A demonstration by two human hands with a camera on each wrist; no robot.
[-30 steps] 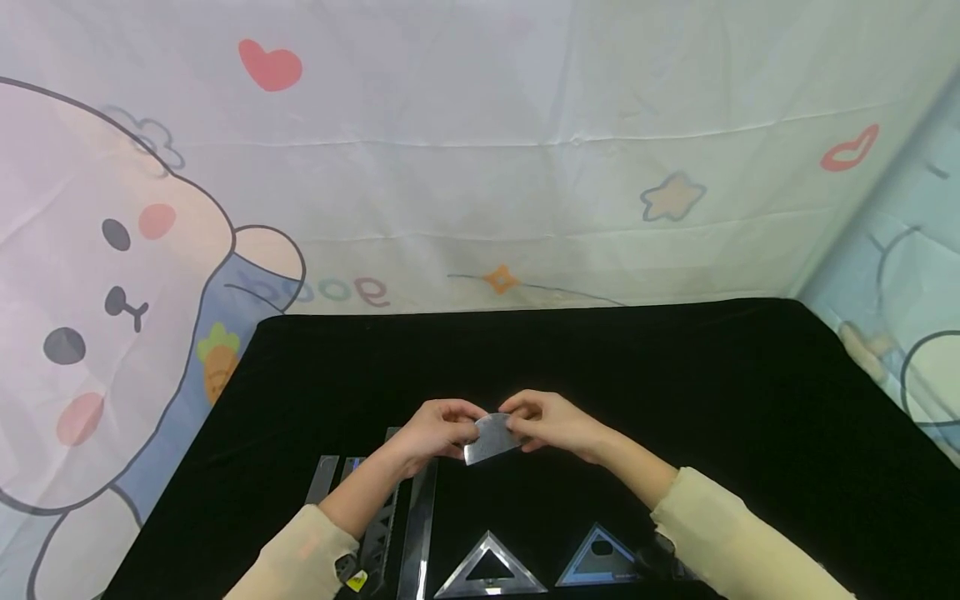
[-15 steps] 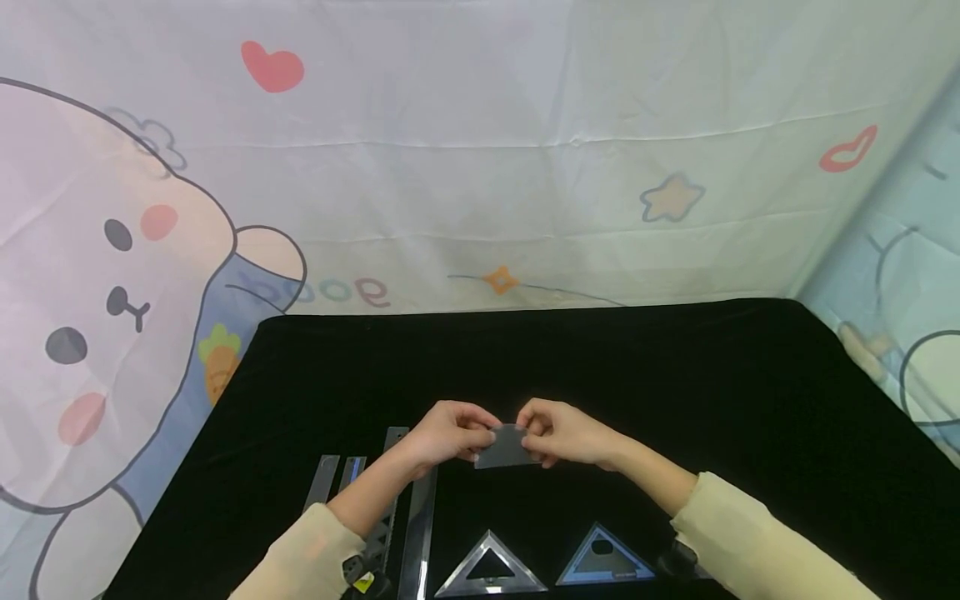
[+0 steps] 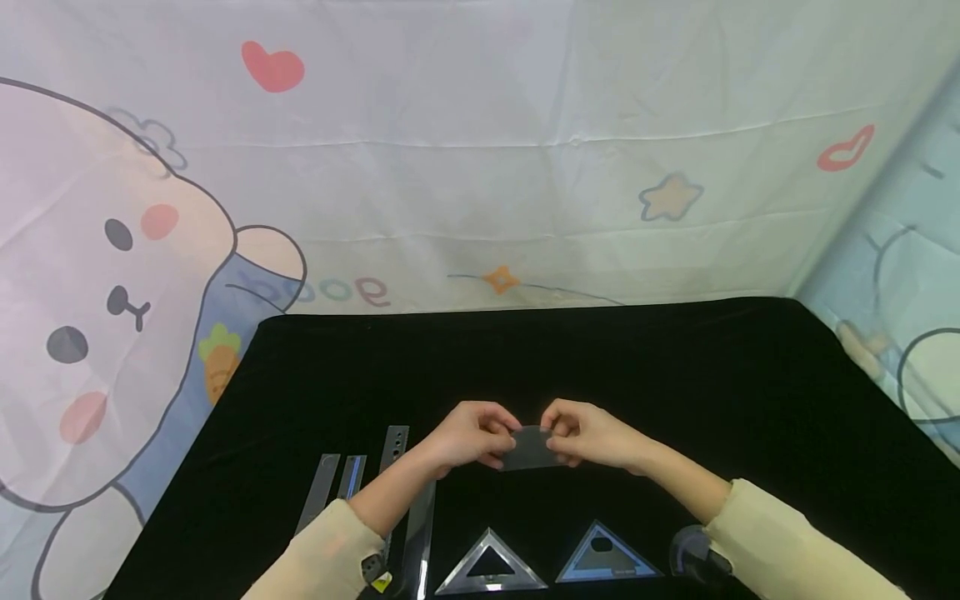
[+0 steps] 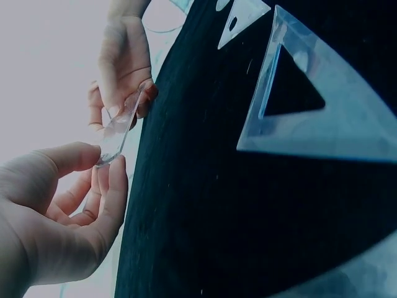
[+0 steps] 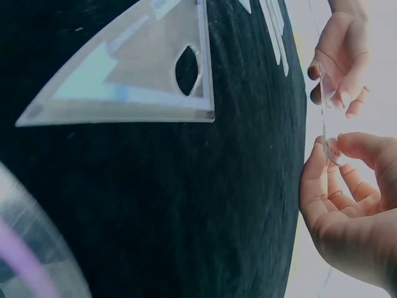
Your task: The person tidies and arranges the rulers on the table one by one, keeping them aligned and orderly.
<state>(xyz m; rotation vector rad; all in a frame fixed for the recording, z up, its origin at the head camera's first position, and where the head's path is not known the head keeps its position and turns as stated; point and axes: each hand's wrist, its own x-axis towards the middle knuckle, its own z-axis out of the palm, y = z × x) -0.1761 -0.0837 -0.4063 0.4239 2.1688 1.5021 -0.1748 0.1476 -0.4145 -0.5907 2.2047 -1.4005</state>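
Both hands hold a small clear half-round protractor point(image 3: 531, 450) up over the black cloth, its straight edge downward in the head view. My left hand point(image 3: 476, 433) pinches one end between thumb and fingers. At the opposite end, my right hand point(image 3: 596, 433) has the same kind of pinch. From the left wrist view, the protractor point(image 4: 118, 131) appears as a thin transparent sheet between the two hands. The right wrist view catches it almost edge-on, with the right thumb against its near end.
Near the front lie a clear set square point(image 3: 491, 586) and a blue-tinted one point(image 3: 618, 560). Several rulers point(image 3: 395, 442) lie at the left, partly under my left arm. A curved clear plastic piece point(image 3: 686, 550) sits beside the right sleeve. A printed curtain point(image 3: 480, 167) hangs behind.
Both hands have shifted to the right with the protractor. It was tilted and bright a second ago; now its straight edge is nearly level and it looks darker.
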